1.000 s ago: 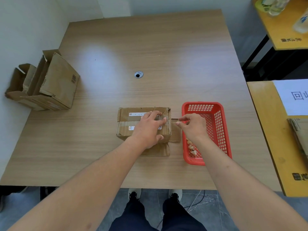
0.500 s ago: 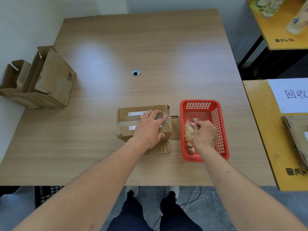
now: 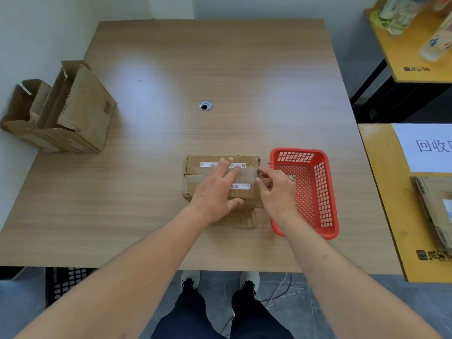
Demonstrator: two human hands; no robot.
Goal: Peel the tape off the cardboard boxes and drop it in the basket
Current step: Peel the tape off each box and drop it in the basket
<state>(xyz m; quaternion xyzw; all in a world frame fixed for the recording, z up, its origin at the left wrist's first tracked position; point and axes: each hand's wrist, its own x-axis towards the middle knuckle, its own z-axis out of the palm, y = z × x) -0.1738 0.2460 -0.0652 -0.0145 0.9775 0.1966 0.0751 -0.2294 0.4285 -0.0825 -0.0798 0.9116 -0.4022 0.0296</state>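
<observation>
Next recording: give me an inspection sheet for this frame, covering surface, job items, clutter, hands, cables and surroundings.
Surface: wooden table with a round grommet hole.
Job's things: taped cardboard box with white labels, near the front edge; red basket just right of it, holding a small wad of tape.
Clutter: opened cardboard boxes at the table's left edge.
Hands: left hand lies flat on the box top, fingers straight; right hand is at the box's right end, fingers bent; whether it pinches tape cannot be told.
Cables: a thin white cable on the floor.
Surroundings: yellow side tables on the right with a printed sheet, flattened cardboard and bottles.
</observation>
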